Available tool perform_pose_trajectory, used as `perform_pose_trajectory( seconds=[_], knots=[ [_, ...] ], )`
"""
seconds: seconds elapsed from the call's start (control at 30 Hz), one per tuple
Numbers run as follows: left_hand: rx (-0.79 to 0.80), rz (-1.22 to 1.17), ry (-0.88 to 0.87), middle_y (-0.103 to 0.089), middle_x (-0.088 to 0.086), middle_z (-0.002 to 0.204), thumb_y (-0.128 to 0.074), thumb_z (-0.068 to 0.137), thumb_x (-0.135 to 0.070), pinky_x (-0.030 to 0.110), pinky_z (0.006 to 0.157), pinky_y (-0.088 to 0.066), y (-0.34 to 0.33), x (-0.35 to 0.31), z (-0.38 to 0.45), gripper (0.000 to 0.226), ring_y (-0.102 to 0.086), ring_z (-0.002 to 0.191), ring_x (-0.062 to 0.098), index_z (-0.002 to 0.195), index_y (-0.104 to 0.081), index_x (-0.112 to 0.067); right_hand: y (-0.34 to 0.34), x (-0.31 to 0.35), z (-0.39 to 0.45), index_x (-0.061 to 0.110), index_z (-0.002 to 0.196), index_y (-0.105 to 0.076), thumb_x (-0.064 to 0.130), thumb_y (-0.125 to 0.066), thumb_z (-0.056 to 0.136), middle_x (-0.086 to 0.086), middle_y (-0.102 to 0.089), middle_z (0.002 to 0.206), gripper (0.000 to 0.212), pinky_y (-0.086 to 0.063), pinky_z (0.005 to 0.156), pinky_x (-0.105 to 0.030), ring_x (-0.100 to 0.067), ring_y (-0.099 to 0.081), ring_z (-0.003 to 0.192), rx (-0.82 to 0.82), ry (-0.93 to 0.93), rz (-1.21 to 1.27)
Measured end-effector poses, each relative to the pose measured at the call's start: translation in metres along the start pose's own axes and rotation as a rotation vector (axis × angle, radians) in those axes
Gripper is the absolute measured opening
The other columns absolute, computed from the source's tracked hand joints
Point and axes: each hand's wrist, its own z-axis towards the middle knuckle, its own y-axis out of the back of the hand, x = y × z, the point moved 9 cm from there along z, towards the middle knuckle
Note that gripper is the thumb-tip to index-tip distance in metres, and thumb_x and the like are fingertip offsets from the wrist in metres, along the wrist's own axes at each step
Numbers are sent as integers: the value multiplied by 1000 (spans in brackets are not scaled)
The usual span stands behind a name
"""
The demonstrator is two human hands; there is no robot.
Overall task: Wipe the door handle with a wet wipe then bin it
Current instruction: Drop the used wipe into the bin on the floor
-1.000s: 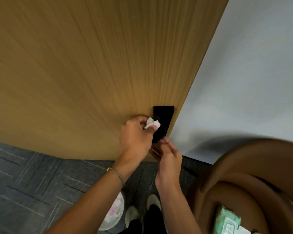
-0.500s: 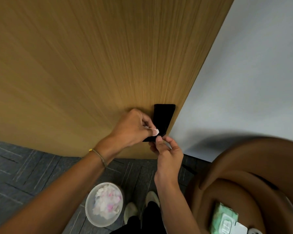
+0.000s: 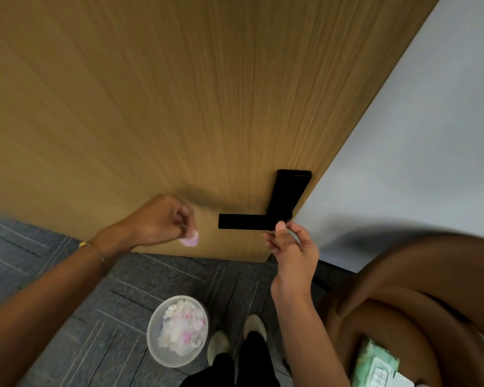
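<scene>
The black door handle [image 3: 245,222] sticks out to the left from its black plate [image 3: 292,188] on the wooden door [image 3: 179,107]. My left hand [image 3: 160,222] is left of the lever, apart from it, shut on a balled white-pink wet wipe [image 3: 190,241], and blurred. Just under the lever's base, my right hand [image 3: 291,250] has its fingers curled and its thumb tip at the handle. A pale sliver shows at its fingers; what it is I cannot tell. Below my left hand, the round translucent bin [image 3: 152,331] stands on the floor, holding several used wipes.
Grey carpet tiles [image 3: 67,289] cover the floor, and my two shoes [image 3: 235,336] stand right of the bin. A brown chair [image 3: 417,275] fills the lower right, with a green wet wipe pack [image 3: 377,364] on its seat. A grey wall [image 3: 417,149] lies right of the door.
My left hand has pulled away from the handle to the left and slightly down, with the wipe in it. The lever is now uncovered. My right hand has stayed near the handle's base.
</scene>
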Motion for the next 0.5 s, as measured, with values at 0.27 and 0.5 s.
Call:
perform_pose_trajectory(
  seconds=[0.27,0.5],
  knots=[
    [-231,-812,765,-61,7,55,-70,83,-16,21,42,-38,-148,229,-137,24,-51,44,15,88,-72,7,17,-9,-9,11,119,-65,17,-63,95,-12,-77,107,25,-58,79,-35,-28,-75,93,36,-83,-85],
    [-280,-965,951,-62,15,62,-67,86,-7,16,29,-33,-226,286,-176,13,-53,39,16,85,-68,6,61,-21,-41,1,123,-62,10,-54,99,-19,-72,113,27,-56,88,-37,-28,-73,89,22,-88,-172]
  ],
)
